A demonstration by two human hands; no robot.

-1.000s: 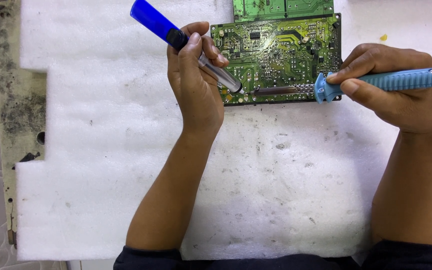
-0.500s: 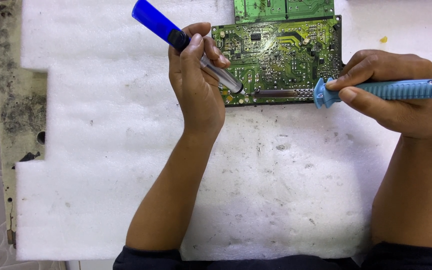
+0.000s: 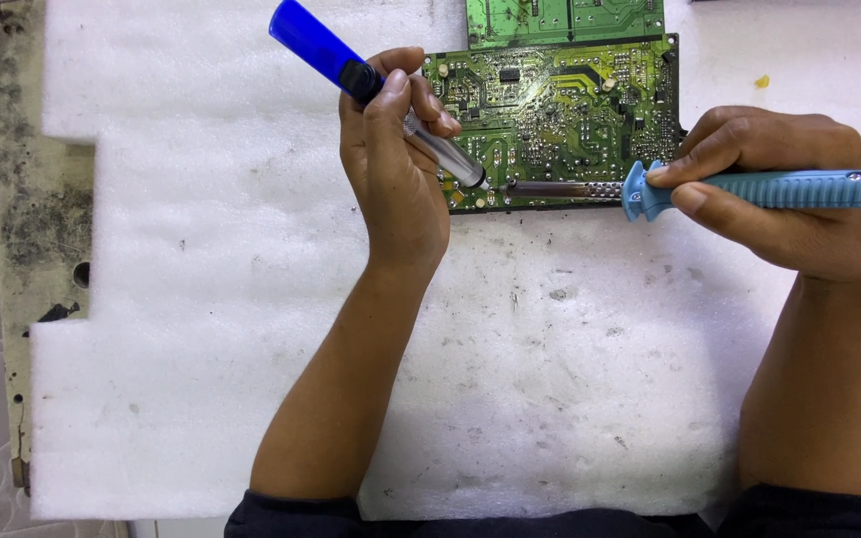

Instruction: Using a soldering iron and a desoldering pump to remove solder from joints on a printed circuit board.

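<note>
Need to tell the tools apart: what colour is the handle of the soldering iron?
Light blue; the soldering iron shows best in the head view, held in the right hand.

No packages, labels, signs or screens are in view.

Both hands, left [image 3: 396,174] and right [image 3: 779,184], curl closed, apparently gripping; forearms angle inward.

A blue-and-silver suction pump [image 3: 391,105] and a light-blue soldering iron [image 3: 710,187] meet tip to tip on the flat green circuit board [image 3: 560,120].
</note>
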